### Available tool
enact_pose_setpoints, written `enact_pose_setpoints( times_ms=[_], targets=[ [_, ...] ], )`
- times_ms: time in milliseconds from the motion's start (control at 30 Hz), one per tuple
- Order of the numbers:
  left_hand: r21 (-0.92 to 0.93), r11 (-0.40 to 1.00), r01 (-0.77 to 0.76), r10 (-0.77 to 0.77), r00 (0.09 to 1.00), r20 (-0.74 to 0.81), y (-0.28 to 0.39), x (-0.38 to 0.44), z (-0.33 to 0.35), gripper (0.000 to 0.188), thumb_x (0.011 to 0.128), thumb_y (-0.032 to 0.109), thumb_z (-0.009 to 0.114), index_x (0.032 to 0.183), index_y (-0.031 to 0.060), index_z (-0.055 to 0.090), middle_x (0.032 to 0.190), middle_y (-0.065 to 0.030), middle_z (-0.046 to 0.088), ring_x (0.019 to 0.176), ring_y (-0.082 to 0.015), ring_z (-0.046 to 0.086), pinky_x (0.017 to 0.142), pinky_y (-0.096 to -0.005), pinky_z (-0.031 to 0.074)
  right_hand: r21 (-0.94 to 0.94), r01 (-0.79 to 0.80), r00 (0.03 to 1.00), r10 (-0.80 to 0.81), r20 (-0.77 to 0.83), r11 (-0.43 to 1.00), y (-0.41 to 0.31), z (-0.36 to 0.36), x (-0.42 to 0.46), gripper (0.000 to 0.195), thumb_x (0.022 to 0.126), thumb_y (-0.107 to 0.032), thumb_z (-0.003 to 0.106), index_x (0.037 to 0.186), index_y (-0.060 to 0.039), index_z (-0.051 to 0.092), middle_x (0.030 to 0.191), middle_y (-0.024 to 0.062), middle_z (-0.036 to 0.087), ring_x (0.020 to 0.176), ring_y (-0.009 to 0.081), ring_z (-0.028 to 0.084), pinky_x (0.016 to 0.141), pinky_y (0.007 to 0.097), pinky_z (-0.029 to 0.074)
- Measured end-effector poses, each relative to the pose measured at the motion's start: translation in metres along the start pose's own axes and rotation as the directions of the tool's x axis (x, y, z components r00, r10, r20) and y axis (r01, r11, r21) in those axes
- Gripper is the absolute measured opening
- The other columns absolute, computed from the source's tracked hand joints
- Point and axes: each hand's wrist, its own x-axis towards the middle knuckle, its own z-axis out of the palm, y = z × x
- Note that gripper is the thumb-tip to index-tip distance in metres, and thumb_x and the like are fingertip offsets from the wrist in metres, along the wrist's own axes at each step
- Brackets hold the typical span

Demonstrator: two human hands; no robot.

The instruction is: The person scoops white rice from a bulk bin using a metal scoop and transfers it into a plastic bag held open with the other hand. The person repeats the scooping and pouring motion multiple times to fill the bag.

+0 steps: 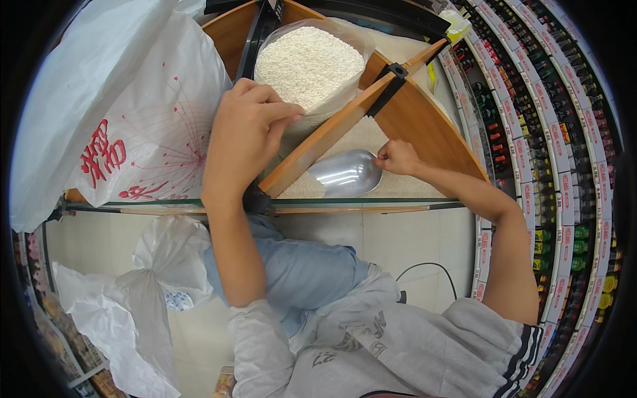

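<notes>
My right hand [398, 157] grips the handle end of a shiny metal scoop [346, 173], whose mouth points left into pale grain [356, 137] in a wooden bin compartment. With fingers bent, my left hand [254, 117] pinches at the near rim of a clear plastic bag [343, 94] full of white grain [311, 64]; whether it holds the film is hard to tell. That bag stands in the compartment behind a wooden divider [328, 139]. Left of my left hand bulges a large white plastic bag [169, 109] with red print.
A glass edge [358, 202] runs along the bin's front. Shelves of bottles [542, 149] curve along the right. A knotted white plastic bag [149, 283] is at the lower left. Black plastic joints [398, 70] connect the dividers. A dark cable [428, 264] arcs over the floor.
</notes>
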Motion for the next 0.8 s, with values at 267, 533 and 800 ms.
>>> enact_pose_setpoints(
  times_ms=[267,533,800],
  targets=[
    [0.024,1.000,0.002,-0.002,1.000,0.014,0.000,0.001,0.000,0.012,0.080,0.007,0.074,0.089,0.0121,0.082,0.080,-0.0046,0.067,0.088,-0.0272,0.060,0.083,-0.0391,0.049,0.041,-0.003,1.000,0.002,0.021,0.999,0.003,0.000,0.002,0.029,0.084,-0.037,0.072,0.075,-0.0098,0.079,0.073,0.0089,0.074,0.071,0.0290,0.071,0.068,0.0421,0.055],
    [0.025,0.999,-0.038,0.038,0.999,0.003,-0.001,0.001,-0.002,0.015,0.079,0.004,0.078,0.092,0.0107,0.082,0.080,-0.0027,0.067,0.087,-0.0242,0.057,0.077,-0.0362,0.049,0.149,0.022,1.000,-0.024,0.007,0.989,0.012,0.001,0.003,0.028,0.081,-0.033,0.073,0.067,-0.0086,0.075,0.064,0.0084,0.069,0.063,0.0265,0.067,0.063,0.0405,0.052],
    [0.019,0.998,-0.055,0.055,0.998,-0.002,-0.001,0.000,-0.002,0.016,0.079,0.004,0.078,0.093,0.0107,0.081,0.081,-0.0030,0.067,0.087,-0.0247,0.057,0.079,-0.0370,0.048,0.354,0.062,0.998,-0.060,-0.017,0.933,0.022,0.001,0.005,0.028,0.082,-0.026,0.074,0.063,-0.0060,0.070,0.057,0.0054,0.062,0.054,0.0185,0.057,0.059,0.0348,0.046]
  ],
)
